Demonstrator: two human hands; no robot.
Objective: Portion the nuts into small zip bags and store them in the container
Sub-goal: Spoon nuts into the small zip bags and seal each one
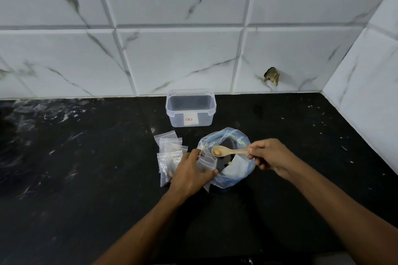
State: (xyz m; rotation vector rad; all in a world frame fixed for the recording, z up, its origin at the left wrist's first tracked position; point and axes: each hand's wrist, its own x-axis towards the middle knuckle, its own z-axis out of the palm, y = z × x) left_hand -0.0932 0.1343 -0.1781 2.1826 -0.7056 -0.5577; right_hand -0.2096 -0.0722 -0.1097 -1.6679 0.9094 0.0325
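Observation:
My left hand (191,173) grips a small clear zip bag (207,160), its mouth turned toward the spoon. My right hand (269,156) pinches the handle of a wooden spoon (226,151) that carries a nut (217,153) in its bowl, just right of the bag's mouth. Under the spoon lies a large clear bag with blue trim (231,175), opened wide, with a few nuts inside. A pile of several small zip bags (169,148) lies left of my left hand. The open clear plastic container (190,108) stands behind, near the wall; it looks empty.
The black stone countertop (86,168) runs to a white marble-tile wall (183,54) at the back and another wall on the right. A chipped hole (271,75) marks the back wall.

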